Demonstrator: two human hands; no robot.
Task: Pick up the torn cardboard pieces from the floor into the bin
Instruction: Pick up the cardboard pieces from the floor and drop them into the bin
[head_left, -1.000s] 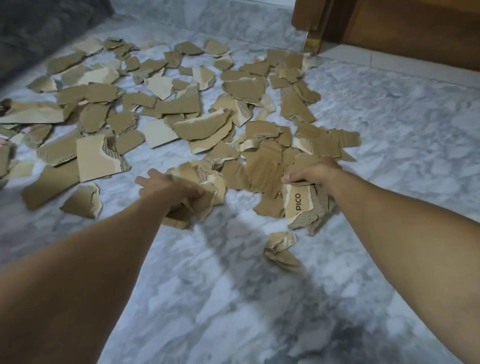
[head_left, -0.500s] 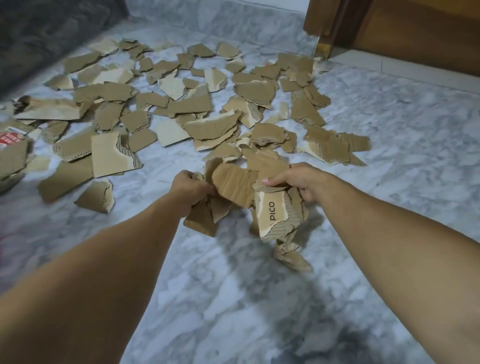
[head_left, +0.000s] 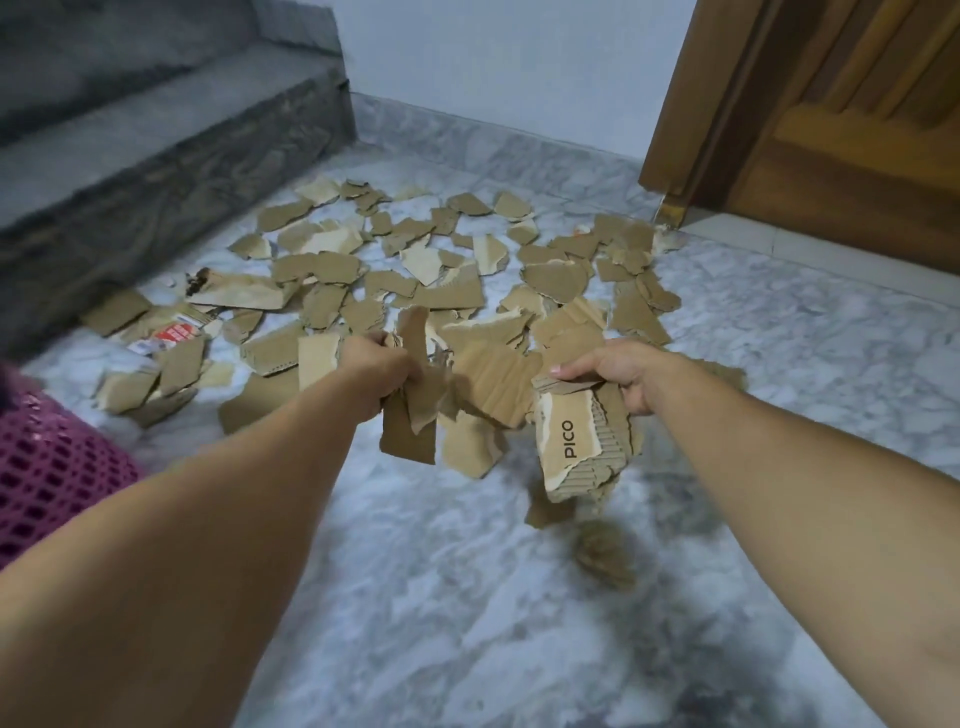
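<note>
Grey stone steps at left, wooden door at right, pale wall between.

Both bare forearms extended forward and down from the bottom corners of the view, converging toward centre. Left hand back-up, fingers curled under in a closed grip on a bunch of torn pieces. Right hand knuckles up, thumb pointing left across the top of its stack, fingers wrapped beneath.
</note>
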